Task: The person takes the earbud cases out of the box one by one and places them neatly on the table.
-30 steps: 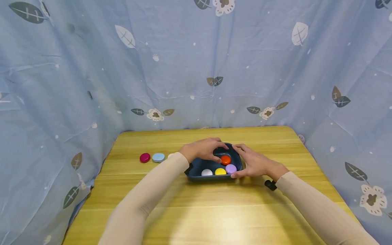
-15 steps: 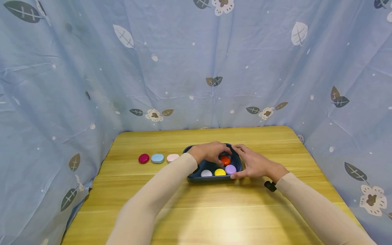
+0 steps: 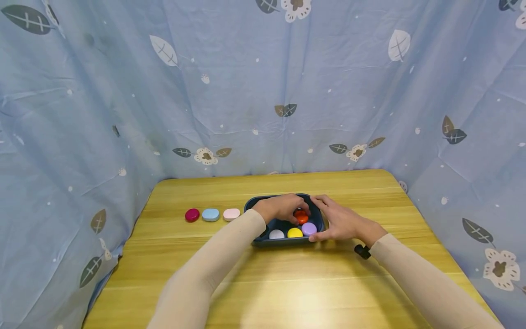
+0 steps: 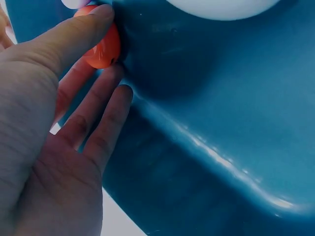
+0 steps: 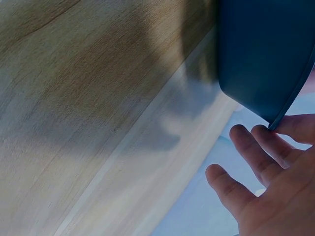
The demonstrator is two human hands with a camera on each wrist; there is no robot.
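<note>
A dark blue tray (image 3: 263, 243) stands on the table with several small rounded pieces inside. My left hand (image 3: 283, 206) reaches into it from the left and pinches a glossy orange-red oval piece (image 4: 106, 49) between thumb and fingers. In the left wrist view the thumb lies on top of that piece and the remaining fingers extend below. My right hand (image 3: 343, 220) holds the tray's right end, thumb at the near rim and fingers at the far rim. Nearby in the tray lie a lilac piece (image 3: 309, 229), a yellow piece (image 3: 295, 232) and a white piece (image 3: 276, 234).
Left of the tray, a crimson round piece (image 3: 191, 215), a light blue piece (image 3: 210, 214) and a pale pink piece (image 3: 231, 214) form a row on the wooden table (image 3: 296, 283). A patterned blue curtain (image 3: 230, 91) surrounds the table's back and sides.
My left hand has shifted slightly right and down within the tray and closed onto the orange-red piece. The pale pink piece is now uncovered. The right hand stays at the tray's end.
</note>
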